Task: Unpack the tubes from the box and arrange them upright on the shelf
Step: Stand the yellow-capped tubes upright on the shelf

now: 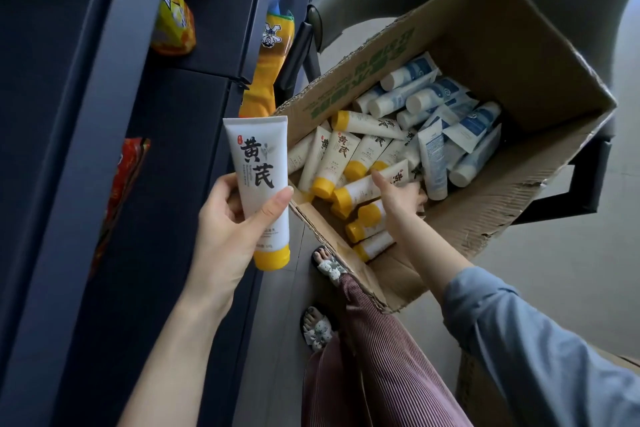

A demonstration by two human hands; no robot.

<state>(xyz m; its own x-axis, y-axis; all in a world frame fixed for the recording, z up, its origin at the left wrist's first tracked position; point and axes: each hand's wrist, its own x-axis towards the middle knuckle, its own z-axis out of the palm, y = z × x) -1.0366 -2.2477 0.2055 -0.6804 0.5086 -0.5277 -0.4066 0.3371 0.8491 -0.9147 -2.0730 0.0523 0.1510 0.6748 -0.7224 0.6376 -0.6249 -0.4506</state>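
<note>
Left hand (pixel 225 218): fingers and thumb wrapped round the held tube (pixel 256 166), yellow cap downward, between shelf and box.
Right hand (pixel 398 198): inside the box (pixel 502 28), thumb and fingers closing on a second tube (pixel 360 187) lying flat.
Remaining stock: yellow-capped tubes (pixel 341 152) and blue-and-white tubes (pixel 429 99), heaped loose in the box.
Shelf (pixel 180 121): dark, just beside the box; snack bags (pixel 173 21) on it.
Handling: probably light; soft plastic body that dents under pressure, smooth and rather slippery; rigid cap.
Grip point: mid-body, lightly, or near the cap.
Standing: the flat cap is the likely base.
</note>
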